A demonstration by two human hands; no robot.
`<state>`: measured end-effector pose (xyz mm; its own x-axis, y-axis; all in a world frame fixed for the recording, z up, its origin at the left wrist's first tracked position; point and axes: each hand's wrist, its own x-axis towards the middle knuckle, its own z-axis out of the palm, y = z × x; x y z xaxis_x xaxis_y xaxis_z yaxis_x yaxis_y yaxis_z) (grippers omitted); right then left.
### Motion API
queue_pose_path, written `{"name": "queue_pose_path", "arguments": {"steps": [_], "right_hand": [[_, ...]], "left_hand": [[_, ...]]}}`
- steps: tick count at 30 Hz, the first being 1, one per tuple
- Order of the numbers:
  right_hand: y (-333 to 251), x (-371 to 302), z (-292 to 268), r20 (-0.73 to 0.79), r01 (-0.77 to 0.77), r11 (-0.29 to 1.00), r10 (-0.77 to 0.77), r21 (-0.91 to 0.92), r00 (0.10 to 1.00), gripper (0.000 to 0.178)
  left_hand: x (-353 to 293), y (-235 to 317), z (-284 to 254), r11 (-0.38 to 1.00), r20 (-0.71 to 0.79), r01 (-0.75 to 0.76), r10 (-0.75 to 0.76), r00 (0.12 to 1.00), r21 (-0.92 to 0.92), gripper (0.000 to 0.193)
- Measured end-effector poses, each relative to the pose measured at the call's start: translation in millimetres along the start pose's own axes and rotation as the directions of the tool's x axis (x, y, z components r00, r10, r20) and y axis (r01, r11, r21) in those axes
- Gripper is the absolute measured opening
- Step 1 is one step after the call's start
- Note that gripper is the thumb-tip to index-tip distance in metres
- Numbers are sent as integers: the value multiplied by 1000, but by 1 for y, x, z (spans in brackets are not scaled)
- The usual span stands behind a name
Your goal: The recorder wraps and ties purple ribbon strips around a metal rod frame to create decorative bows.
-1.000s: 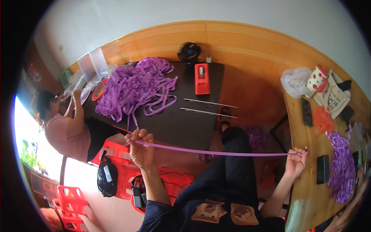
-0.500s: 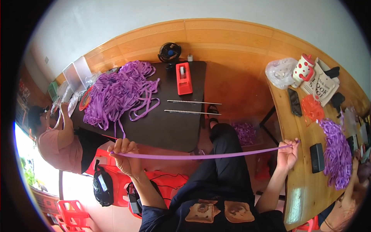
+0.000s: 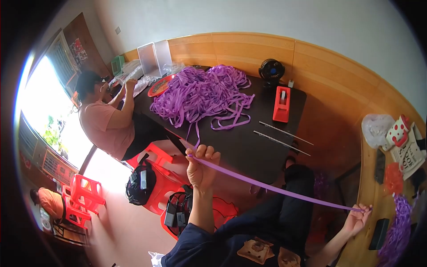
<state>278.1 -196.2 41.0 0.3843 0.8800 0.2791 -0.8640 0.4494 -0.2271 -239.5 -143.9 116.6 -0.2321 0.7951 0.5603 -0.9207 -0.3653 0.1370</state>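
Note:
A long flat purple ribbon (image 3: 275, 189) is stretched between my hands over my lap, sloping down to the right. My left hand (image 3: 203, 167) pinches it in front of the dark table's near edge. From there a slack length runs up to a large tangled heap of purple ribbon (image 3: 200, 95) on the dark table (image 3: 240, 155). My right hand (image 3: 358, 220) grips the other stretch by the edge of the wooden table (image 3: 365, 187). Two thin metal sticks (image 3: 287, 132) lie on the dark table, right of the heap, their ends jutting past its edge.
Behind the sticks stand a red tape dispenser (image 3: 281, 104) and a small black fan (image 3: 271, 71). A purple ribbon bundle (image 3: 398, 227), a dark phone (image 3: 379, 233) and a dotted mug (image 3: 398, 131) occupy the wooden table. Left, a person in pink (image 3: 104, 120) works; red stools (image 3: 86, 191) stand behind.
The view has swung left, so the tables appear further right and more of the room's left side shows. Both hands still hold the ribbon stretched, now on a steeper slant in the picture.

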Motion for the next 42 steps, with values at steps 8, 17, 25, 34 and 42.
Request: {"name": "queue_pose_path", "arguments": {"steps": [8,17,25,34,42], "right_hand": [[0,2,-2,5,-9,1000,9,-25,1000,25],[-4,-6,0,-84,40,998,-43,-41,996,26],[81,-22,74,-104,-96,698,32,-709,994,11],[133,-41,110,595,597,174,489,-783,638,21],[137,-45,106,636,717,29,487,-697,599,21]], "left_hand": [[-2,-4,0,999,-137,-44,46,989,17,13],[-11,-6,-3,990,-16,91,-90,996,104,20],[-48,-87,18,699,-147,652,-641,753,293,15],[-66,-123,28,379,-287,847,-821,493,372,10],[-77,-130,32,393,-304,846,-808,505,361,11]]}}
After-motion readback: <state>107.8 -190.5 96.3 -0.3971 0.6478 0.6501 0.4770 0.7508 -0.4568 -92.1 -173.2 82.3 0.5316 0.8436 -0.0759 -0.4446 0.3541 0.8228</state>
